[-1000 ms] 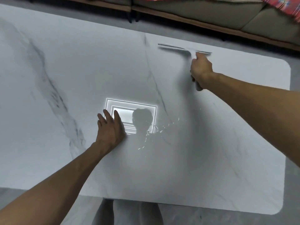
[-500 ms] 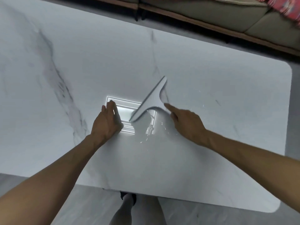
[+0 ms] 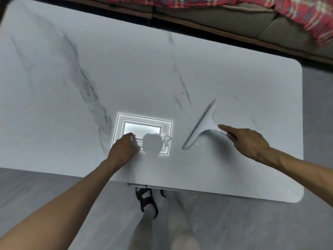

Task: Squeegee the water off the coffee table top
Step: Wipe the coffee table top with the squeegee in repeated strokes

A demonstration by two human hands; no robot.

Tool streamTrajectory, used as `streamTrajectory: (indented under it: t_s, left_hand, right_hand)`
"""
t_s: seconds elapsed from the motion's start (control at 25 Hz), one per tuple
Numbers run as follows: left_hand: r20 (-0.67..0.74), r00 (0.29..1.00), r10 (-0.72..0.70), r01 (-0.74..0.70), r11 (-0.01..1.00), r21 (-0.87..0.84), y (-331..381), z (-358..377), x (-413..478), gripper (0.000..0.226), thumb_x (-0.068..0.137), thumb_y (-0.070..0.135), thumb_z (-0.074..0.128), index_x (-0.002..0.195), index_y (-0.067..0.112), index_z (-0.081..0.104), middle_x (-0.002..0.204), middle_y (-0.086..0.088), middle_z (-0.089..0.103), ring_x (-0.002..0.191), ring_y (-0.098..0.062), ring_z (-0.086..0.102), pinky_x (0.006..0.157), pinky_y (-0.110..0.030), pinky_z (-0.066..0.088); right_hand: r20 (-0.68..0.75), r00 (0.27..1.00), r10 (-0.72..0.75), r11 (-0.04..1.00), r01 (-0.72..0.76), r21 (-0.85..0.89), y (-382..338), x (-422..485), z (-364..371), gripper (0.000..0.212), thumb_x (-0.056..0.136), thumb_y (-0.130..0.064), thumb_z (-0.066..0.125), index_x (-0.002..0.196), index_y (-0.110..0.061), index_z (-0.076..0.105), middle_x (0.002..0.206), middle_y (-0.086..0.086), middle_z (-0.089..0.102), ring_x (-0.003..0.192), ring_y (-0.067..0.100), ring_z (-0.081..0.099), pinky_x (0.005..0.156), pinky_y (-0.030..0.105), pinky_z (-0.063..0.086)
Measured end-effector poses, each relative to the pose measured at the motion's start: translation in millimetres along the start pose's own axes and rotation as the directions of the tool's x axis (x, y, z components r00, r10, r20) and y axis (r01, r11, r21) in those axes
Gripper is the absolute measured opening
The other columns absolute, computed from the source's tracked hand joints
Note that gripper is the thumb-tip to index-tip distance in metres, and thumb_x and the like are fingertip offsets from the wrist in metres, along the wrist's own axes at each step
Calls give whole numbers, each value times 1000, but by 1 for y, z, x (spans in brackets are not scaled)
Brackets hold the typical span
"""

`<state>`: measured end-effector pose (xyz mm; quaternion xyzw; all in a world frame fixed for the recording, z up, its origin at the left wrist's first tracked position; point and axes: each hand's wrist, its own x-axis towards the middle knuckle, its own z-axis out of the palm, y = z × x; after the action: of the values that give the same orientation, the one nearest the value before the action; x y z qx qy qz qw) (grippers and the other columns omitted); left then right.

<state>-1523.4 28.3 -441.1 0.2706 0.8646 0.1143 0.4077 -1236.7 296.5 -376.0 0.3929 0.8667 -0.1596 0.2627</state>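
A white squeegee [image 3: 201, 126] lies slanted on the white marble coffee table top [image 3: 126, 73], its blade running from upper right to lower left. My right hand [image 3: 246, 139] grips its handle from the right, index finger stretched along it. Small water drops [image 3: 195, 144] glint beside the blade's lower end, and a small puddle [image 3: 166, 138] shines to its left. My left hand [image 3: 124, 150] rests on the table near the front edge, fingers curled under, holding nothing.
A bright ceiling-light reflection [image 3: 144, 130] shows on the table between my hands. A sofa [image 3: 234, 22] with a red plaid blanket [image 3: 306, 17] stands beyond the far edge. My legs and a black sandal [image 3: 146, 199] are below the near edge, on grey floor.
The squeegee came from the far side of the table toward me, then shifted right with my right hand. My left hand's fingers curled under. The view moved back and tilted down.
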Motion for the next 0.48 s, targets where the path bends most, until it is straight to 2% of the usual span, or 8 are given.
streamTrajectory:
  t_s: [0.12,0.2,0.28,0.4,0.48]
  left_hand:
    - [-71,994,-86,82,995,-53,-19,-1,-13,36,96,19,40,130,11,49,124,-14,63,114,-36,58,90,-37,44]
    - [-92,990,-107,102,993,-61,-34,2,-17,38,95,15,41,131,12,48,128,-14,61,115,-37,57,85,-34,41]
    - [-92,991,-96,91,994,-56,-46,10,-20,43,89,6,42,132,11,47,131,-13,57,115,-37,56,83,-33,39]
    - [-75,996,-52,51,998,-24,-54,25,-27,44,82,2,45,125,10,47,125,-10,54,109,-34,56,81,-34,41]
    - [-69,998,-9,11,999,33,-50,39,-30,40,79,0,45,118,8,47,117,-10,49,105,-33,53,78,-36,43]
  right_hand:
    - [-22,972,-236,971,236,30,-71,2,13,40,101,-44,30,140,-52,32,134,-6,59,117,26,57,87,38,46]
    - [-5,909,-416,909,416,23,-123,7,39,39,99,-49,31,138,-54,34,122,-5,65,109,26,61,80,37,45]
    - [28,844,-535,845,535,12,-164,9,70,38,99,-49,32,137,-52,37,104,-1,67,93,26,64,68,34,43]
    - [95,779,-619,780,625,-39,-182,6,106,39,101,-45,32,139,-45,39,90,1,66,80,25,64,61,31,36]
    - [83,801,-593,802,596,-23,-162,5,114,39,101,-44,33,139,-45,39,93,0,66,85,24,64,64,32,40]
